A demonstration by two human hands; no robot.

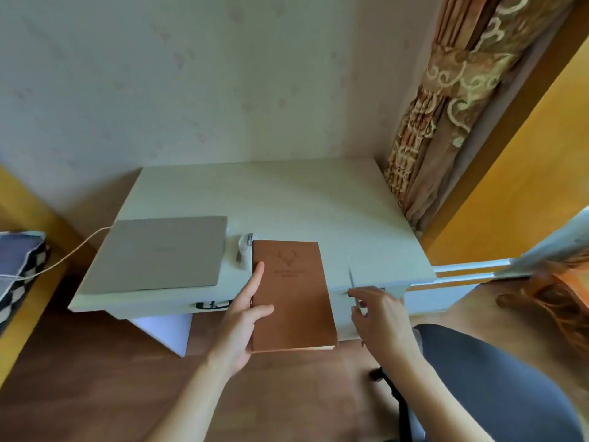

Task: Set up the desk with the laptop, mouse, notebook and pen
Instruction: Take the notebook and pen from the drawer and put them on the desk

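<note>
The left hand [247, 309] grips the brown notebook [291, 295] by its left edge, thumb on the cover, holding it out past the desk's [306, 199] front edge with its far end over the top. The right hand [381, 314] pinches a slim pen [352, 279] between its fingertips, just right of the notebook. Left of the notebook the closed grey laptop [159, 253] lies flat, cable attached, and a small white object, perhaps the mouse [244, 250], sits between them. The step likely goes best if the notebook slides fully onto the desk, square to the laptop and clear of the white object, with the pen laid beside it.
</note>
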